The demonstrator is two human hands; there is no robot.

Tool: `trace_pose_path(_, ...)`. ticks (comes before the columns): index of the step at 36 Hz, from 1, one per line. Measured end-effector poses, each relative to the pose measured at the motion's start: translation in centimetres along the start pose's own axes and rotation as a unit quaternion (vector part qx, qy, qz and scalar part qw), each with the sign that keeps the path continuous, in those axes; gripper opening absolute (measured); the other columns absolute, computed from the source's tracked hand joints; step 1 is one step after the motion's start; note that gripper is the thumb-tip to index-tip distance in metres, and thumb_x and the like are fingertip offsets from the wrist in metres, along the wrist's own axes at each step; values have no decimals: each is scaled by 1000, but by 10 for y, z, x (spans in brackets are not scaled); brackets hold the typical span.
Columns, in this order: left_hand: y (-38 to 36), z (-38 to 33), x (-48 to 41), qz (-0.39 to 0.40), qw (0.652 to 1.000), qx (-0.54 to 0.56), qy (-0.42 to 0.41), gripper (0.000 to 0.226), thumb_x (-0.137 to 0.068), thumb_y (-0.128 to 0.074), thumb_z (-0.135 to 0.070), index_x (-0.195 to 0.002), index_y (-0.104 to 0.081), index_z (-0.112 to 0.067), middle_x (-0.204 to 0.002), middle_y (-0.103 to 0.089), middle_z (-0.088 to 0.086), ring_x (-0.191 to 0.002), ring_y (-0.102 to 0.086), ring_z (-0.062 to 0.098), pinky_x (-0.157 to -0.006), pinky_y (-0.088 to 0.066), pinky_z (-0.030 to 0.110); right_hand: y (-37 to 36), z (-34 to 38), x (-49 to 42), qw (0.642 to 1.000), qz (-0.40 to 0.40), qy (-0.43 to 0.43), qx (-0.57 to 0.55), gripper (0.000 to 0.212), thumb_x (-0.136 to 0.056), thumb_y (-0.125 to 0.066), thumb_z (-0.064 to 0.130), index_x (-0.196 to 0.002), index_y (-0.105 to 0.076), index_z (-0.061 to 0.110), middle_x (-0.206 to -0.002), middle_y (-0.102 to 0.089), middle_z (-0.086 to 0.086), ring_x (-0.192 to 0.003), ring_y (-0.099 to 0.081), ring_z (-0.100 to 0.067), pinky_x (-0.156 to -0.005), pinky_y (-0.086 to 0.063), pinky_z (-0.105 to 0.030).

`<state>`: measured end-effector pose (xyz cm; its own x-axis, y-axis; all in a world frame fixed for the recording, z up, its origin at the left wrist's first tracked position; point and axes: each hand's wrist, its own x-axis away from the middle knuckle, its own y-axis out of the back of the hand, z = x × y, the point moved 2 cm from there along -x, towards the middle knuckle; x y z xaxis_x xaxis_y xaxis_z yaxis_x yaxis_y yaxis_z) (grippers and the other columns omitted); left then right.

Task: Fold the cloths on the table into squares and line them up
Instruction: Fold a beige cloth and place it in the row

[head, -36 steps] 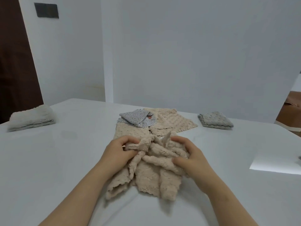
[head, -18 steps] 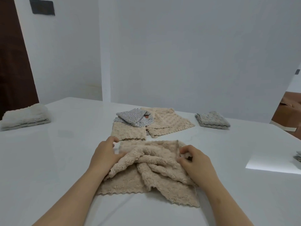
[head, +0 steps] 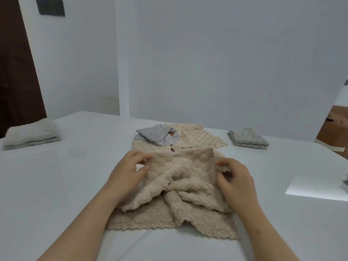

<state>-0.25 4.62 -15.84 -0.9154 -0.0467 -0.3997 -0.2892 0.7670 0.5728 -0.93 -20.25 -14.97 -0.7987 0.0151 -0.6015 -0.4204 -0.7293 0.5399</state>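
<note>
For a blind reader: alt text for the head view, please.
The left hand and right hand hold the far corners of a rumpled beige cloth on a white table. Beyond, beige cloths lie under a dotted grey cloth; a folded pale cloth sits far left, a folded grey cloth far right.

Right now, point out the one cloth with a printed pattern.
The grey dotted cloth, crumpled atop the beige cloths mid-table; every other cloth is plain.
</note>
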Motion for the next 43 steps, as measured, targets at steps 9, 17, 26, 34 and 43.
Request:
trace_pose_path(9,0,17,-4,39,988,-142,55,78,-86,-48,-55,-147,-18,-17,-150,-13,-7,-138,-18,13,-113,-23,36,-16,-7,2,956,203,-102,183,75,-90,-48,42,-146,1,36,-156,12,8,-143,-3,-22,-113,-15,-41)
trace_pose_path(17,-1,22,-4,78,958,-225,161,55,-92,-40,-52,-142,-25,-35,-145,-37,3,-131,-36,29,-101,-35,39,-15,-12,2,952,169,-158,199,44,-94,-39,39,-138,-35,34,-149,-29,5,-136,-25,-21,-108,-21,-38)
trace_pose_path(26,-20,14,-1,171,922,-332,107,51,-95,-34,-14,-139,-30,-40,-146,-31,-15,-137,-25,14,-106,-23,35,-23,-17,0,933,248,-163,202,39,-96,-32,36,-134,-43,37,-143,-38,14,-134,-28,-19,-108,-19,-36)
trace_pose_path(34,-9,14,-6,86,987,-130,38,75,-79,-31,-57,-143,-29,-17,-147,-29,-5,-136,-28,16,-109,-29,36,-20,-15,-6,945,223,-118,209,43,-98,-29,24,-141,-32,27,-151,-28,11,-141,-16,-17,-112,-17,-36)
trace_pose_path(43,-4,31,-8,57,982,-106,146,88,-86,-54,-51,-148,2,-24,-156,13,2,-145,3,24,-117,-11,43,-29,-15,-12,953,200,-116,197,57,-95,-36,40,-147,-11,37,-158,6,7,-145,4,-22,-115,-7,-42)
